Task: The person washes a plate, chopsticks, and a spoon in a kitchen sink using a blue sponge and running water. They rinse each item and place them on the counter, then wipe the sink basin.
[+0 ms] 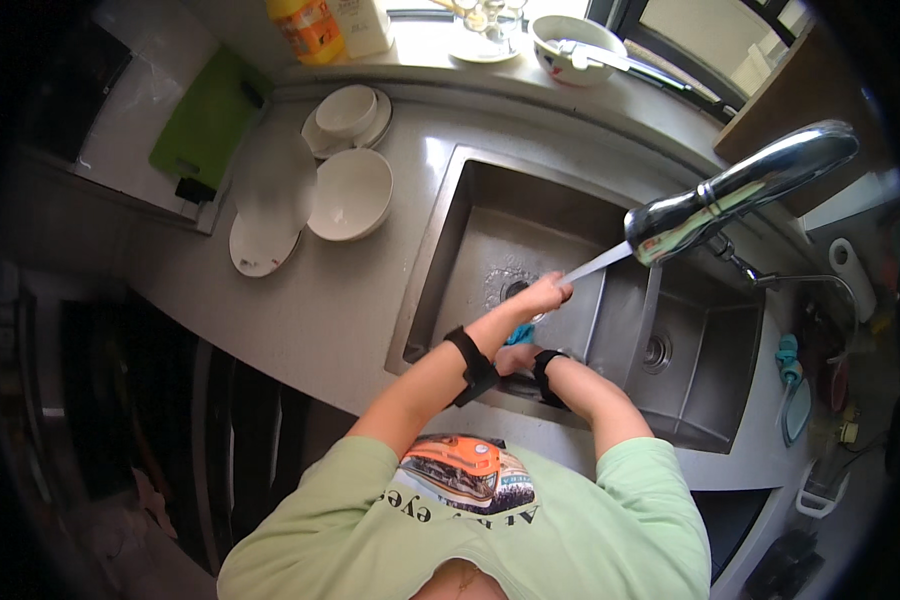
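Under the water stream from the chrome faucet, my left hand is over the large basin of the stainless steel sink, fingers curled. Whether it holds something is not clear. My right hand is lower, near the basin's front edge, partly hidden by my left forearm. A blue cloth or sponge shows right beside it; whether the fingers grip it cannot be seen. Water splashes around the drain, which my left hand partly covers. Both forearms wear black bands.
Left of the sink are a large white bowl, a small bowl on plates, and another plate. A green cutting board leans farther left. A patterned bowl sits on the windowsill. The smaller basin is at right.
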{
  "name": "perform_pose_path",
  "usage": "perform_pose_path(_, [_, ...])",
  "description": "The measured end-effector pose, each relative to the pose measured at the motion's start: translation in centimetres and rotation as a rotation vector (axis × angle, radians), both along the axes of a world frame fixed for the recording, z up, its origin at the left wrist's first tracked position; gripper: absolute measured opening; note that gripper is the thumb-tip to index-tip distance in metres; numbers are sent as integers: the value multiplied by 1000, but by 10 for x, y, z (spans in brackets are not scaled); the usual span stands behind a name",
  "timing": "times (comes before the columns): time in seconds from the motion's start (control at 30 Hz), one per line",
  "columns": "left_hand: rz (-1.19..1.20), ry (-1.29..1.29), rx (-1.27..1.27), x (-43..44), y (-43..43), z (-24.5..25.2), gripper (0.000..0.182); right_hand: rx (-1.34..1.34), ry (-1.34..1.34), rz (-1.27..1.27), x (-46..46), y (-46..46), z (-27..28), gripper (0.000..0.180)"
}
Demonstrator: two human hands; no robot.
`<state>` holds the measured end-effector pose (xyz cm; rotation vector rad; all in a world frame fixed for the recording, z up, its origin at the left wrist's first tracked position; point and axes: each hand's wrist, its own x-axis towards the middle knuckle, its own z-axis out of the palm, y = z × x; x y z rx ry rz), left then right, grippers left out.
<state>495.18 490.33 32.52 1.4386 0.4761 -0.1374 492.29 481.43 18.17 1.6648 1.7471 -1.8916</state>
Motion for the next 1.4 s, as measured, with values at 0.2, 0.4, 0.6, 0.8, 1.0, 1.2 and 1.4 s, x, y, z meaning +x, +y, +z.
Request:
perform_pose_path(0.2, [92, 125, 207, -2, 2, -26, 23, 221, 101, 48, -7, 3, -31, 37])
perform_pose_path(0.4, [130, 103, 277, 3, 14, -39, 31, 156, 263, -680, 46, -1, 20, 11])
perform_pose_path(0.6, [221, 168, 470, -7, 24, -34, 23, 88, 487, -1363, 80, 17, 76, 21])
perform_pose_path(0.8, [353, 17, 568, -10, 34, -19, 26, 301, 787, -1673, 66, 35, 94, 35])
perform_pose_path(1.0, [383, 2, -209, -12, 16, -10, 22, 481, 766, -1750, 75, 25, 127, 36])
perform_pose_path(1.2, [336, -47, -275, -4, 3, -10, 23, 893, 182, -1710, 85, 17, 133, 11])
perform_pose_path(1.4, [216, -129, -224, -15, -8, -4, 23, 833, 58, -1811, 110, 7, 143, 10])
